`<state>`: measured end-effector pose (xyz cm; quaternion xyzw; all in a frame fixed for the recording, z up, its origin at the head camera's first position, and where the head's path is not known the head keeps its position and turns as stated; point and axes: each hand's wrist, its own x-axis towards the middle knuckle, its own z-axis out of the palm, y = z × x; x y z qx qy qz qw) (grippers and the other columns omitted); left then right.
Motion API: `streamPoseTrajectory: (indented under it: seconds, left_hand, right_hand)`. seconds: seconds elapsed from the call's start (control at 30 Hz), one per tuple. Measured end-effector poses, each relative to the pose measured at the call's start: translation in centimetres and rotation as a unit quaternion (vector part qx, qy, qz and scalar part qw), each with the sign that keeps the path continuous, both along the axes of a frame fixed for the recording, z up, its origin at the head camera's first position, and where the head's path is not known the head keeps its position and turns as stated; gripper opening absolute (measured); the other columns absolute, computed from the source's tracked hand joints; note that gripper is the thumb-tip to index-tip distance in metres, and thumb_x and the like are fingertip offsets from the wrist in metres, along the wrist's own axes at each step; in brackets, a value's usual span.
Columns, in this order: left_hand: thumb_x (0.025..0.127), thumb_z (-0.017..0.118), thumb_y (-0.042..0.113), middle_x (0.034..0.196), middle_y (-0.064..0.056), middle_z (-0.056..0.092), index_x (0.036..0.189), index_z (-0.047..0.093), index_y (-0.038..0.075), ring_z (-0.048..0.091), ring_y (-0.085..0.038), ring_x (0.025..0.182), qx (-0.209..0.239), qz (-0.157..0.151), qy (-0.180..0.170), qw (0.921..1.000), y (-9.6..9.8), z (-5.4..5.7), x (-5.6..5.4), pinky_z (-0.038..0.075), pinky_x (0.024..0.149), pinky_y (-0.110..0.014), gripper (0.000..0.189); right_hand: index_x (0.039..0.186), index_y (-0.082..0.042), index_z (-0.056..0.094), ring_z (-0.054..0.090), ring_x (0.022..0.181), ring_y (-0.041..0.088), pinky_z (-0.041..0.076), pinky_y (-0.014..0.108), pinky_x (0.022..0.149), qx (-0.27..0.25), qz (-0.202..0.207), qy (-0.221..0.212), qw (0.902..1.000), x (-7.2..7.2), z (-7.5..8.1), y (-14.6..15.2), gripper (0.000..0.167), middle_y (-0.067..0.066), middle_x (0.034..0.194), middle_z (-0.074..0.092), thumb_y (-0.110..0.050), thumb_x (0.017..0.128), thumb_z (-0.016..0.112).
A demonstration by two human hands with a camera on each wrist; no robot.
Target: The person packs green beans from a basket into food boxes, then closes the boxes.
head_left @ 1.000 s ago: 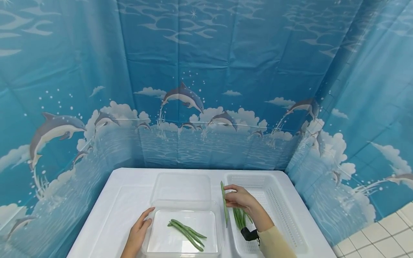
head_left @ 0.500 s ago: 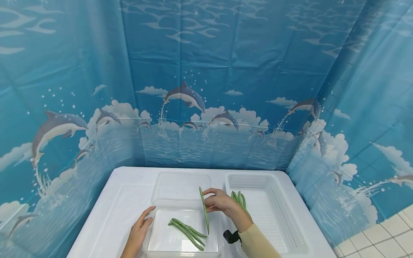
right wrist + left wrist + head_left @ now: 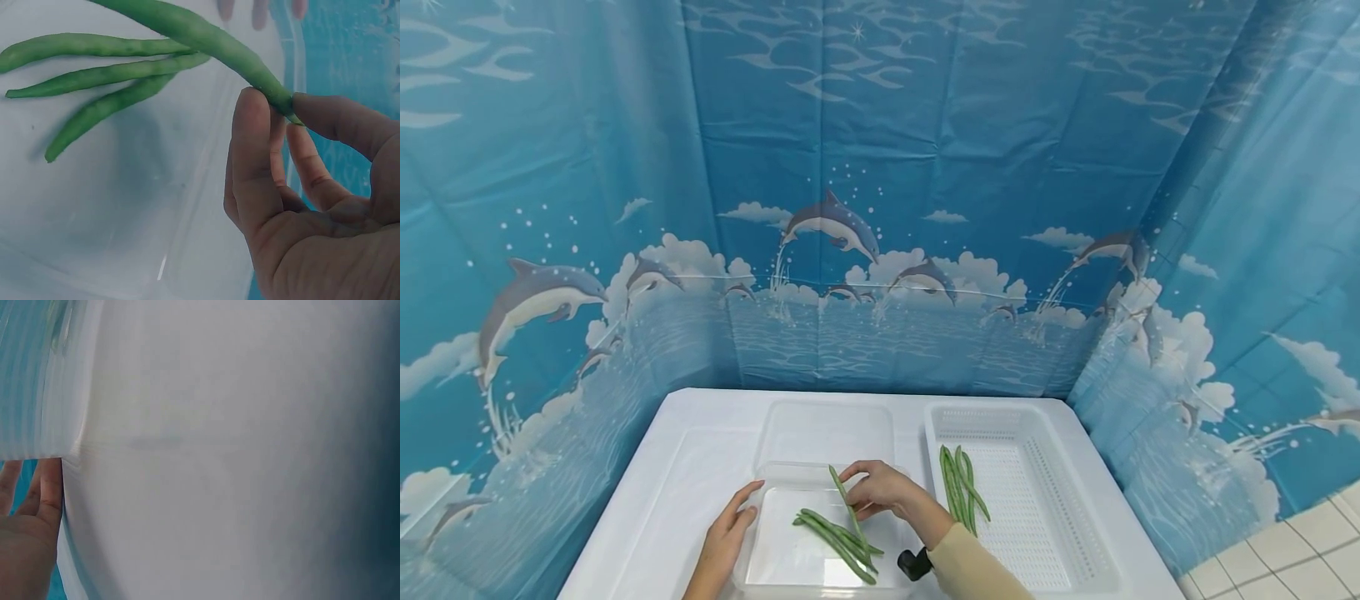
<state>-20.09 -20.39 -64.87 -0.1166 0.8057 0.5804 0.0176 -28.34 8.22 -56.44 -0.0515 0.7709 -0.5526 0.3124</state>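
Note:
In the head view, my right hand (image 3: 887,492) is over the right part of a clear plastic container (image 3: 797,473). Its thumb and fingers pinch a green bean (image 3: 215,42) near one end, as the right wrist view shows. The bean slants down and overlaps several other green beans (image 3: 827,537) lying on the container floor. My left hand (image 3: 724,537) is at the container's left side, its fingertips at the wall with fingers extended. In the left wrist view, these fingers (image 3: 51,487) reach the container's edge, their tips partly hidden by it.
To the right stands a white perforated basket (image 3: 1026,500) holding several green beans (image 3: 958,483). A clear flat lid (image 3: 827,429) lies behind the container on the white table (image 3: 655,500). A dolphin-print curtain (image 3: 880,167) hangs behind the table.
My right hand has carried the green bean left from the basket to above the container, tilting it over the beans there. My left hand stays at the container's side.

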Motion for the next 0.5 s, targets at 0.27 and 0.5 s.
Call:
streamPoseTrajectory:
  seconds: [0.27,0.5]
  left_hand:
    - [0.112,0.046,0.036,0.168,-0.020,0.042,0.156,0.051,0.029,0.061,-0.047,0.137,0.004,0.004,-0.001,1.0000,0.1,0.0,-0.1,0.060,0.100,-0.067,0.045]
    - [0.112,0.046,0.037,0.165,-0.020,0.047,0.156,0.051,0.028,0.062,-0.046,0.136,0.008,0.002,0.001,1.0000,0.2,0.2,0.1,0.062,0.097,-0.066,0.046]
  right_hand:
    - [0.111,-0.009,0.072,0.064,0.057,0.012,0.064,0.028,0.059,0.048,0.016,-0.007,0.9987,0.0,-1.2,-1.2,0.028,0.005,0.068,0.067,0.005,0.086,0.073]
    - [0.108,-0.008,0.073,0.063,0.054,0.011,0.063,0.025,0.055,0.081,0.027,-0.015,0.9962,0.2,-2.1,-1.6,0.029,0.005,0.066,0.067,0.008,0.084,0.073]
